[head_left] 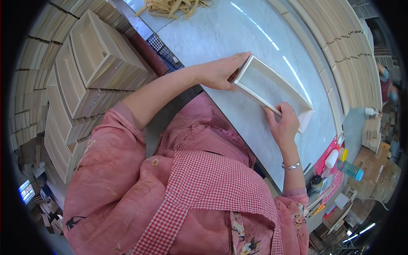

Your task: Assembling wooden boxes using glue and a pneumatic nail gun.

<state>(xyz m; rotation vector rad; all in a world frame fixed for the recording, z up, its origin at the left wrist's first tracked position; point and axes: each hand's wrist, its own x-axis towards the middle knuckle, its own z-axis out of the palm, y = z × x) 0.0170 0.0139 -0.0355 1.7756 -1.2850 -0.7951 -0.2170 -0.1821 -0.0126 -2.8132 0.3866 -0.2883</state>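
A pale wooden rectangular frame (pixel 257 97) is held over the grey-white tabletop (pixel 212 42), tilted, with the table visible through its middle. My left hand (pixel 225 73) grips its far-left short end, the fingers partly hidden behind the wood. Around the near long side, toward the right end, my right hand (pixel 284 123) is closed with the thumb on the outer face. A silver bangle (pixel 291 166) circles my right wrist.
Tall stacks of similar wooden frames (pixel 91 51) stand left of the table. Rows of wooden strips (pixel 340 46) line its right side. Curled tan strips (pixel 174 6) lie at the far edge. Bottles, including a teal-capped one (pixel 350 170), and tools sit at the right.
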